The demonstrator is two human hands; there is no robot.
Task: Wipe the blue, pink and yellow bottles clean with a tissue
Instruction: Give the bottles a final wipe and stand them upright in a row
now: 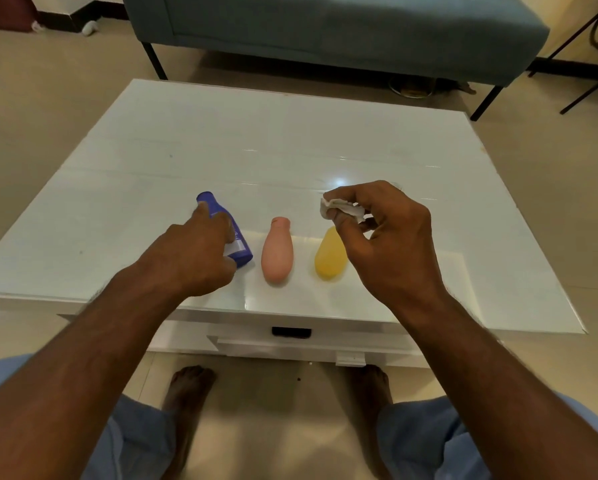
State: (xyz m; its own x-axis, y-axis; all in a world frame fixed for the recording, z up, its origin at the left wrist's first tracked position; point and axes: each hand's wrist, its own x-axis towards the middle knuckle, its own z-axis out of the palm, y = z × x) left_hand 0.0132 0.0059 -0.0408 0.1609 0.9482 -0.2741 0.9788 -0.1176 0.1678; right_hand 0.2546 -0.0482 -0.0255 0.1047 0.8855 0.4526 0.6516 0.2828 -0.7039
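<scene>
A person's left hand [200, 252] grips the blue bottle [225, 230] lying on the white table [221, 140]. The right hand [384, 237] pinches a crumpled tissue [342, 208] above the yellow bottle [329, 256]; the pink bottle [277, 251] lies between.

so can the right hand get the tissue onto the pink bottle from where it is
Probably yes. The right hand holds the tissue above the yellow bottle, and the pink bottle lies just beside it on the table, untouched and uncovered. The left hand is on the blue bottle, clear of that path.
</scene>
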